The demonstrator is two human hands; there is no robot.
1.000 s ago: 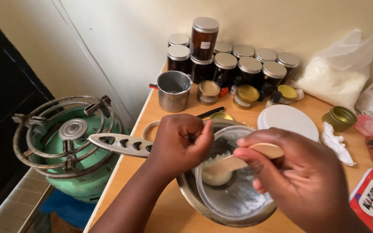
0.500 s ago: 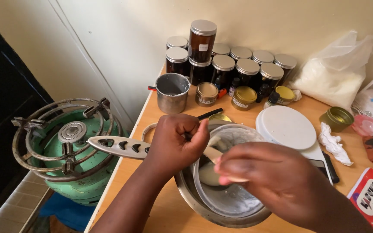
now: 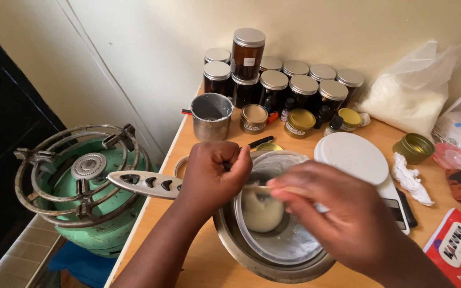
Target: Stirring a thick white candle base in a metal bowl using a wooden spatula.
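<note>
Left hand (image 3: 213, 172): fingers curled into a closed grip at the near-left rim of the bowl; what exactly they clasp cannot be told, though a flat metal handle (image 3: 145, 183) with cut-out slots juts out leftward from under the fist.

Right hand (image 3: 342, 216): fingers pinched narrow on a pale wooden stick (image 3: 273, 188), hovering over the bowl; hand blurred.

Clear plastic container (image 3: 276, 210): sits tilted inside the steel bowl, holding a lump of cream-coloured paste (image 3: 261, 212) below the stick's end.

Steel bowl (image 3: 241, 253): round, on the wooden tabletop (image 3: 204, 266) at its near edge, under both hands.

Just behind the hands: small gold tin (image 3: 268, 146), black pen-like item (image 3: 260, 142).

Right of bowl: white round lid (image 3: 352, 158) resting on a flat scale-like device, crumpled white tissue (image 3: 411, 178), open gold tin (image 3: 413, 148), pink lid (image 3: 454, 157), red booklet (image 3: 457, 245).

Back of tabletop, against the wall: steel cup (image 3: 211, 116) with grey residue; two short gold-lidded tins; cluster of dark jars (image 3: 273, 88) with silver lids, one stacked higher; plastic bag of white powder (image 3: 409, 93).

Left of tabletop, lower: green gas cylinder stove (image 3: 81, 186) with metal ring stand.
</note>
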